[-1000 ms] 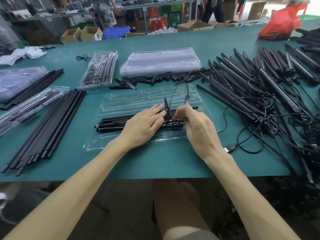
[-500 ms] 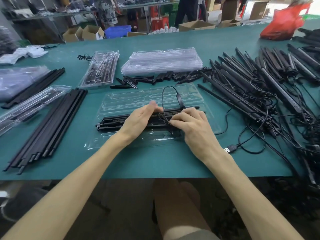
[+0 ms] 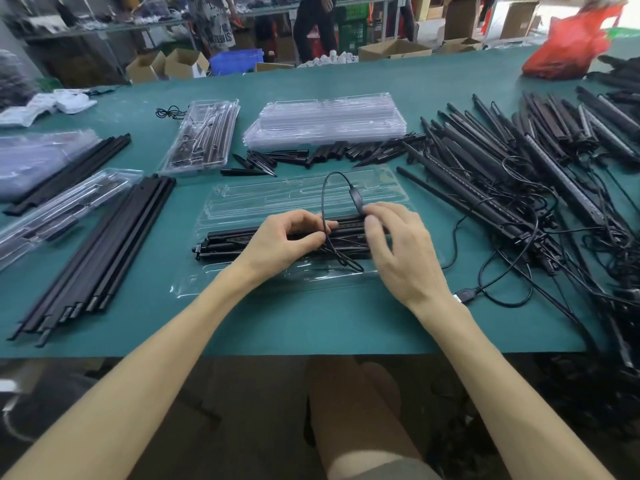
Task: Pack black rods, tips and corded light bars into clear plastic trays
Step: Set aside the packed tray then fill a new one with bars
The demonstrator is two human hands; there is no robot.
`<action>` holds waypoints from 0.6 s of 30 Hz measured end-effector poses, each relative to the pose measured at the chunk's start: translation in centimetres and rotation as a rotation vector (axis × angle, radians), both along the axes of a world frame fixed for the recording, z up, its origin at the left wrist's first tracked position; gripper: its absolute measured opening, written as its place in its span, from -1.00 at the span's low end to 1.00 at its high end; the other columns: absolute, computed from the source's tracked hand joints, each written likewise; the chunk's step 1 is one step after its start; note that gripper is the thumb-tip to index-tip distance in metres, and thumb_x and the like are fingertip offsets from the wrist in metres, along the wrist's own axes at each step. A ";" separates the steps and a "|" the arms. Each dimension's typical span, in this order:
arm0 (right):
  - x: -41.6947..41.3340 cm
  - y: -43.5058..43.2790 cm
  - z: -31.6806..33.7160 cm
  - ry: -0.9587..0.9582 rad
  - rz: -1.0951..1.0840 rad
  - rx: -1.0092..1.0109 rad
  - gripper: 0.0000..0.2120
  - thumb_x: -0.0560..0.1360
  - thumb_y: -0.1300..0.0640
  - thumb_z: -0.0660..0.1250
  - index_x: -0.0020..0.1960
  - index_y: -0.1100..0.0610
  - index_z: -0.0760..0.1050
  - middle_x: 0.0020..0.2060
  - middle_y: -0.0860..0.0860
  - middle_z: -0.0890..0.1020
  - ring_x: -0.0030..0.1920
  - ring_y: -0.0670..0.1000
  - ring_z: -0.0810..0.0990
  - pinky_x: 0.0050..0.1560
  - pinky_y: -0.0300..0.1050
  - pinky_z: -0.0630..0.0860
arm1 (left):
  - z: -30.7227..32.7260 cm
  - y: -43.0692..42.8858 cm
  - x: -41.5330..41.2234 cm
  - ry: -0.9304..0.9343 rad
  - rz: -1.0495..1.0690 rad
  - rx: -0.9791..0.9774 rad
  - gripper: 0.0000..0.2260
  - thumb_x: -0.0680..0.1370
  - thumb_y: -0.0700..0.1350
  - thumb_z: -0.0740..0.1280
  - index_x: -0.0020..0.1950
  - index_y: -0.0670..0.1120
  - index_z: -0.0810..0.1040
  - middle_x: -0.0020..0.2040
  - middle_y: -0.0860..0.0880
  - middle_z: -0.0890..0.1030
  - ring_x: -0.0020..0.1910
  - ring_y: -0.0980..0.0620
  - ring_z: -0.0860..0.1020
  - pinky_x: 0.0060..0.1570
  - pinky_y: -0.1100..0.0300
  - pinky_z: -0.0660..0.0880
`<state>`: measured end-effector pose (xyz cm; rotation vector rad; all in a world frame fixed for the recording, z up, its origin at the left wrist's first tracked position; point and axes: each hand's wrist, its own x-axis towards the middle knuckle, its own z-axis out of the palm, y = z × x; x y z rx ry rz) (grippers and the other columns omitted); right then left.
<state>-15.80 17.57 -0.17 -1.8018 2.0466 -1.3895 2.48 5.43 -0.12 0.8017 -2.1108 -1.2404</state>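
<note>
A clear plastic tray (image 3: 277, 199) lies open in front of me on the green table. Black rods and a light bar (image 3: 228, 240) lie lengthwise in its near half. The bar's black cord (image 3: 325, 188) arches up in a loop over the tray. My left hand (image 3: 284, 242) pinches the cord where it meets the bar. My right hand (image 3: 398, 247) pinches the cord's inline switch (image 3: 358, 204) between thumb and fingers. The cord's USB plug (image 3: 464, 294) lies on the table to the right of my right wrist.
A tangled heap of corded light bars (image 3: 540, 174) fills the right side. Black tips (image 3: 311, 155) lie behind the tray, before a stack of empty trays (image 3: 325, 119). Loose rods (image 3: 104, 251) and packed trays (image 3: 204, 136) lie left. A red bag (image 3: 571, 46) sits far right.
My right hand lifted off the bar and moved up to the inline switch. The cord loop stands taller, and my left fingers have curled round the cord at the bar.
</note>
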 end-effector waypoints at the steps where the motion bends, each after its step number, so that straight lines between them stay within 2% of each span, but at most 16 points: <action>1: -0.2 -0.2 -0.1 -0.044 -0.033 0.028 -0.70 0.70 0.04 0.10 0.14 0.12 0.58 0.08 -0.02 0.62 0.16 0.05 0.48 0.14 -0.17 0.34 | 0.0 0.0 0.0 0.008 -0.009 0.000 -0.89 0.58 -0.28 0.39 0.10 -0.22 0.60 0.18 0.01 0.69 0.25 0.11 0.60 0.35 0.14 0.48; 3: -0.3 -0.5 -0.5 -0.063 -0.075 0.096 -0.68 0.71 -0.01 0.07 0.09 0.09 0.56 -0.04 -0.03 0.62 0.09 0.06 0.47 0.03 -0.12 0.33 | 0.0 -0.1 0.1 0.019 -0.031 -0.010 -0.93 0.58 -0.30 0.39 0.05 -0.20 0.59 0.18 0.02 0.69 0.25 0.13 0.60 0.29 0.27 0.47; 4: -0.3 -0.6 -0.7 -0.040 -0.096 0.114 -0.69 0.71 0.00 0.07 0.14 0.08 0.56 -0.05 -0.02 0.62 0.11 0.07 0.47 0.01 -0.10 0.34 | 0.0 -0.1 0.1 0.020 -0.041 -0.018 -0.94 0.58 -0.30 0.39 0.02 -0.18 0.58 0.19 0.02 0.69 0.27 0.14 0.59 0.27 0.31 0.46; 7: -0.6 -0.7 -1.1 -0.014 -0.108 0.127 -0.69 0.70 0.07 0.12 0.36 0.00 0.51 0.05 0.00 0.65 0.24 0.04 0.44 0.15 -0.04 0.42 | 0.1 -0.1 0.1 0.021 -0.068 -0.041 -0.90 0.58 -0.30 0.40 -0.03 -0.12 0.56 0.19 0.02 0.68 0.29 0.18 0.57 0.24 0.40 0.42; 10: -0.8 -0.9 -1.1 0.017 -0.047 0.156 -0.71 0.67 0.05 0.18 0.28 -0.17 0.58 0.12 -0.12 0.63 0.27 0.00 0.40 0.30 0.01 0.37 | 0.0 0.0 0.1 0.021 -0.080 -0.061 -0.91 0.57 -0.32 0.39 -0.04 -0.15 0.56 0.19 0.02 0.68 0.29 0.19 0.56 0.22 0.42 0.41; 12: -0.7 -1.0 -1.3 0.133 -0.046 0.187 -0.76 0.66 0.02 0.21 0.19 -0.16 0.63 0.22 -0.19 0.59 0.30 0.00 0.37 0.27 -0.09 0.25 | 0.0 0.0 0.1 0.019 -0.082 -0.066 -0.93 0.57 -0.33 0.39 -0.03 -0.19 0.55 0.19 0.00 0.68 0.28 0.19 0.57 0.22 0.42 0.42; 14: -0.6 -1.0 -1.4 0.163 -0.061 0.193 -0.76 0.66 0.01 0.22 0.18 -0.11 0.64 0.26 -0.19 0.57 0.32 -0.01 0.36 0.19 -0.14 0.18 | 0.0 0.0 0.1 0.013 -0.078 -0.076 -0.94 0.57 -0.31 0.39 -0.03 -0.19 0.55 0.19 -0.01 0.68 0.28 0.19 0.57 0.22 0.42 0.41; 18: -0.7 -1.0 -1.2 0.161 -0.063 0.202 -0.71 0.65 0.08 0.22 0.32 0.04 0.58 0.33 -0.12 0.54 0.36 0.01 0.38 0.27 -0.10 0.24 | 0.0 -0.1 0.2 -0.002 -0.067 -0.093 -0.96 0.58 -0.29 0.39 -0.02 -0.19 0.56 0.19 -0.01 0.68 0.27 0.20 0.57 0.22 0.43 0.41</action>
